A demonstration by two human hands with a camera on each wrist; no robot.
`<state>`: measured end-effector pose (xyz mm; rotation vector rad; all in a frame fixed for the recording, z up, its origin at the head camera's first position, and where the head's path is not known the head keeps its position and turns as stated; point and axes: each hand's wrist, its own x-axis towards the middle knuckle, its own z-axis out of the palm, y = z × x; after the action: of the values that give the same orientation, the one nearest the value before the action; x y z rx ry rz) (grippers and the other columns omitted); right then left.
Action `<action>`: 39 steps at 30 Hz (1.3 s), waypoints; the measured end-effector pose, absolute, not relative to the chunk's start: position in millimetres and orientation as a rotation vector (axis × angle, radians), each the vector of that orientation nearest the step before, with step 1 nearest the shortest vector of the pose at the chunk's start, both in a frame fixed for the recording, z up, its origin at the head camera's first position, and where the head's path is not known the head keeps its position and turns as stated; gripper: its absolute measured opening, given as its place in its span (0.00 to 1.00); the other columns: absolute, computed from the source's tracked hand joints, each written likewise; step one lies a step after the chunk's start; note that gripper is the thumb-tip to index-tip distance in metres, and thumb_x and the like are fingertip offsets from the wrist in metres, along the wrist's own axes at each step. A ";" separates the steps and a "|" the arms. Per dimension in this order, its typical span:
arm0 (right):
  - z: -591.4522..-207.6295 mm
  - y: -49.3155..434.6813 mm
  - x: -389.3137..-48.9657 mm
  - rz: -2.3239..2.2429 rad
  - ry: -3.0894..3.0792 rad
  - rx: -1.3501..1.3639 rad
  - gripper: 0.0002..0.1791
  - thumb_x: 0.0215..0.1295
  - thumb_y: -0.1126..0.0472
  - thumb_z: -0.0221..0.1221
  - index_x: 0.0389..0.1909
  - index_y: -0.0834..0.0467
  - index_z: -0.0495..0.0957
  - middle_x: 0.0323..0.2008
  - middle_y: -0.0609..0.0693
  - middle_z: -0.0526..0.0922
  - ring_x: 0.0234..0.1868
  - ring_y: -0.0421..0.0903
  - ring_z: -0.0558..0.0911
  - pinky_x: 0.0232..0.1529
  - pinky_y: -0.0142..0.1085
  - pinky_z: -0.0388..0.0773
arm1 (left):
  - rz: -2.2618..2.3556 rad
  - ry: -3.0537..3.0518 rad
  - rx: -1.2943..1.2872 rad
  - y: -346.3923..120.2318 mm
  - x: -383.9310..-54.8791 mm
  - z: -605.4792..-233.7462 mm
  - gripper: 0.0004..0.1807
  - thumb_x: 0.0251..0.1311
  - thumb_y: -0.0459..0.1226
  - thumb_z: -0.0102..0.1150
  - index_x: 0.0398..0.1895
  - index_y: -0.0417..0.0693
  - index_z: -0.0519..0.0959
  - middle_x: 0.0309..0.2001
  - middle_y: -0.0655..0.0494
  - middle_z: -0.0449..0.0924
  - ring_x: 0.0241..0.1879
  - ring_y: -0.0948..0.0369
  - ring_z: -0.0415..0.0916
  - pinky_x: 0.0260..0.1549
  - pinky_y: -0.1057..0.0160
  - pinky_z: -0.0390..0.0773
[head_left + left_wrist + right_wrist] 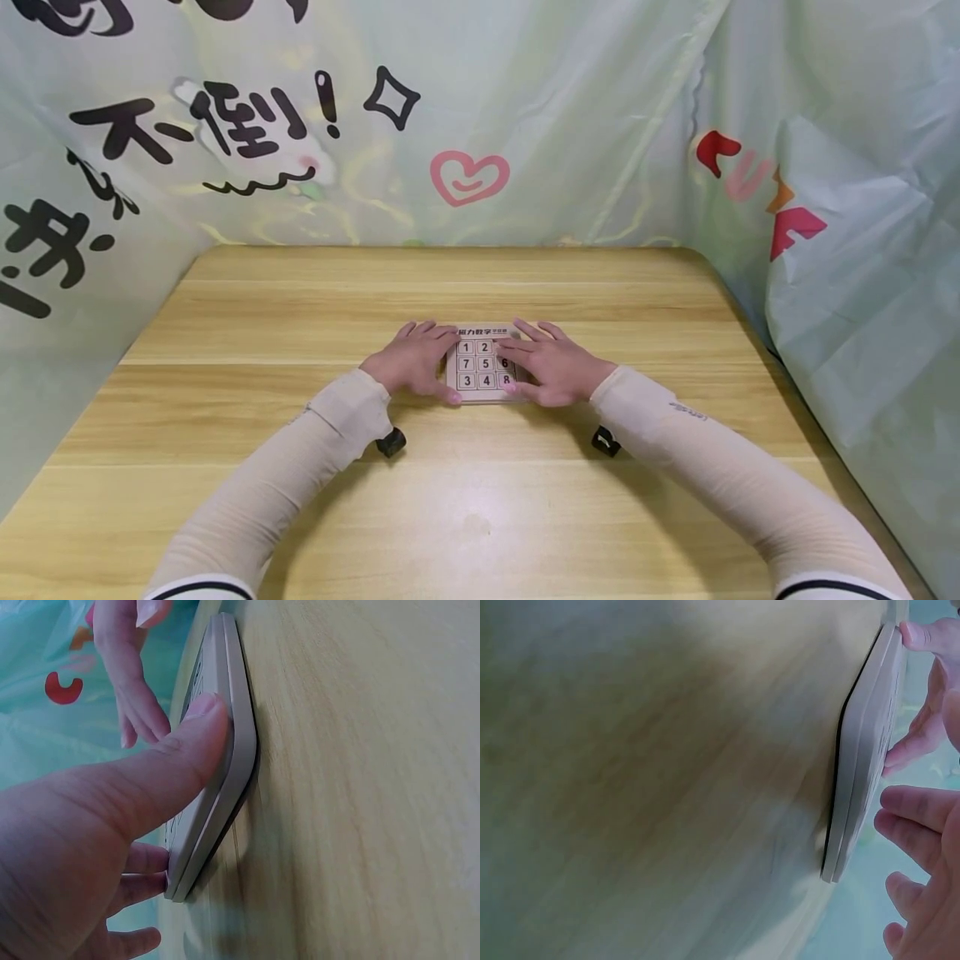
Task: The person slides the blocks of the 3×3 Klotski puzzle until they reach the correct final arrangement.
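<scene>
A flat, pale magnetic number slide puzzle (480, 332) lies on the table, with printed characters along its far edge. Its square tiles (485, 363) read 1, 2, then 7, 5, 6, then 3, 4, 8; the upper right spot is covered by fingers. My left hand (414, 360) holds the puzzle at its left side, thumb (196, 731) on the near left corner and fingertips at the left edge. Over the right side of the puzzle spreads my right hand (558, 367), its fingers (915, 810) extended above the tiles and gripping nothing.
The wooden table (480, 500) stretches around the puzzle on all sides. Behind it hangs a pale green printed curtain (570, 125), with more fabric (862, 292) along the right edge. A small black device (391, 442) sits under each wrist.
</scene>
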<state>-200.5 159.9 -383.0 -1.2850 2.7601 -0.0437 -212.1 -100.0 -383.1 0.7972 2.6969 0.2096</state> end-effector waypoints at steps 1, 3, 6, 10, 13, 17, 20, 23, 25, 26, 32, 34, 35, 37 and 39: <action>-383.3 160.7 -199.9 -0.050 2.761 -1.291 0.35 0.70 0.39 0.47 0.70 0.58 0.65 0.70 0.52 0.65 0.74 0.60 0.51 0.70 0.58 0.46 | 0.211 2.695 0.795 -100.0 -212.1 -382.9 0.59 0.45 0.65 0.67 0.75 0.46 0.55 0.75 0.50 0.51 0.73 0.44 0.43 0.71 0.44 0.37; -383.9 161.9 -198.6 -0.056 2.759 -1.295 0.35 0.70 0.39 0.46 0.70 0.58 0.65 0.70 0.52 0.65 0.74 0.60 0.50 0.70 0.58 0.46 | 0.210 2.695 0.793 -99.7 -212.3 -382.7 0.59 0.45 0.65 0.67 0.75 0.46 0.56 0.75 0.50 0.51 0.73 0.44 0.43 0.71 0.44 0.37; -384.2 163.1 -196.8 -0.049 2.753 -1.297 0.36 0.71 0.39 0.46 0.70 0.58 0.64 0.70 0.52 0.64 0.74 0.60 0.50 0.70 0.59 0.46 | 0.205 2.697 0.795 -99.7 -212.8 -383.1 0.59 0.44 0.66 0.67 0.75 0.46 0.56 0.75 0.50 0.51 0.73 0.44 0.43 0.71 0.44 0.38; -383.9 164.1 -194.7 -0.015 2.750 -1.310 0.36 0.70 0.39 0.46 0.70 0.59 0.65 0.70 0.53 0.65 0.74 0.60 0.50 0.70 0.59 0.47 | 0.202 2.698 0.795 -99.8 -213.7 -383.7 0.59 0.43 0.66 0.67 0.75 0.46 0.56 0.75 0.50 0.51 0.73 0.44 0.44 0.71 0.43 0.38; -383.6 164.5 -193.3 -0.008 2.752 -1.331 0.35 0.70 0.39 0.46 0.69 0.59 0.66 0.69 0.54 0.66 0.73 0.60 0.51 0.70 0.59 0.48 | 0.205 2.696 0.792 -99.7 -214.4 -383.9 0.59 0.43 0.66 0.67 0.75 0.46 0.56 0.75 0.50 0.51 0.73 0.44 0.43 0.71 0.44 0.38; -384.2 164.7 -192.3 -0.011 2.751 -1.357 0.35 0.71 0.39 0.45 0.68 0.59 0.68 0.68 0.55 0.68 0.73 0.61 0.52 0.69 0.60 0.49 | 0.207 2.699 0.791 -99.5 -214.7 -383.8 0.60 0.43 0.66 0.67 0.75 0.46 0.56 0.75 0.51 0.51 0.73 0.44 0.43 0.71 0.44 0.38; -385.4 164.7 -192.1 -0.005 2.751 -1.364 0.35 0.71 0.39 0.45 0.67 0.59 0.69 0.67 0.55 0.69 0.73 0.60 0.53 0.69 0.59 0.49 | 0.204 2.699 0.790 -99.4 -214.5 -383.7 0.60 0.43 0.66 0.67 0.75 0.46 0.56 0.75 0.51 0.51 0.73 0.44 0.43 0.71 0.44 0.38; -386.0 164.5 -191.8 -0.004 2.751 -1.360 0.35 0.71 0.39 0.45 0.67 0.59 0.69 0.67 0.55 0.69 0.73 0.60 0.53 0.70 0.59 0.49 | 0.202 2.697 0.789 -99.4 -214.0 -384.0 0.60 0.43 0.66 0.68 0.75 0.47 0.56 0.75 0.51 0.51 0.73 0.44 0.43 0.71 0.44 0.38; -385.8 164.3 -191.5 -0.006 2.750 -1.356 0.34 0.71 0.39 0.45 0.67 0.59 0.69 0.67 0.55 0.69 0.73 0.60 0.53 0.70 0.59 0.49 | 0.202 2.699 0.789 -99.6 -213.7 -384.3 0.60 0.43 0.66 0.68 0.75 0.47 0.56 0.75 0.51 0.51 0.73 0.44 0.44 0.71 0.44 0.38; -385.7 164.2 -191.5 -0.008 2.751 -1.354 0.34 0.71 0.39 0.46 0.67 0.59 0.69 0.67 0.55 0.69 0.73 0.60 0.53 0.70 0.59 0.49 | 0.201 2.701 0.790 -99.6 -213.7 -384.5 0.59 0.43 0.66 0.68 0.75 0.47 0.56 0.75 0.51 0.51 0.73 0.44 0.44 0.71 0.44 0.38; -386.9 163.5 -193.3 0.013 2.758 -1.345 0.35 0.70 0.38 0.45 0.67 0.59 0.68 0.68 0.54 0.67 0.73 0.60 0.53 0.70 0.59 0.48 | 0.209 2.706 0.788 -99.6 -214.0 -385.7 0.59 0.43 0.66 0.67 0.75 0.47 0.57 0.75 0.52 0.52 0.73 0.44 0.44 0.71 0.44 0.38; -387.3 163.0 -194.4 0.030 2.760 -1.340 0.36 0.70 0.37 0.45 0.67 0.59 0.68 0.68 0.53 0.67 0.73 0.60 0.53 0.70 0.59 0.48 | 0.216 2.704 0.788 -99.7 -214.0 -385.9 0.58 0.43 0.66 0.67 0.75 0.47 0.57 0.75 0.51 0.52 0.73 0.44 0.44 0.71 0.44 0.38; -387.2 162.6 -194.9 0.040 2.761 -1.337 0.36 0.70 0.37 0.45 0.68 0.59 0.68 0.68 0.53 0.67 0.73 0.60 0.53 0.70 0.59 0.48 | 0.220 2.702 0.788 -99.7 -213.9 -385.8 0.58 0.44 0.66 0.68 0.75 0.47 0.57 0.75 0.51 0.52 0.73 0.44 0.44 0.71 0.44 0.38; -386.9 161.6 -195.8 0.056 2.762 -1.332 0.36 0.70 0.37 0.45 0.68 0.59 0.68 0.68 0.53 0.67 0.73 0.60 0.52 0.70 0.59 0.48 | 0.225 2.701 0.790 -99.8 -213.7 -385.7 0.58 0.44 0.65 0.68 0.75 0.47 0.57 0.75 0.51 0.52 0.73 0.44 0.44 0.71 0.43 0.38; -386.1 160.5 -196.6 0.079 2.762 -1.316 0.37 0.70 0.37 0.45 0.68 0.59 0.67 0.69 0.53 0.67 0.74 0.59 0.51 0.70 0.58 0.48 | 0.224 2.702 0.790 -99.9 -213.5 -385.6 0.58 0.44 0.65 0.68 0.75 0.47 0.57 0.75 0.51 0.52 0.73 0.43 0.44 0.71 0.43 0.38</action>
<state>-196.6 160.5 -386.1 -1.3164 2.7617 0.0791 -213.5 -99.9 -385.6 0.7904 2.7015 0.2240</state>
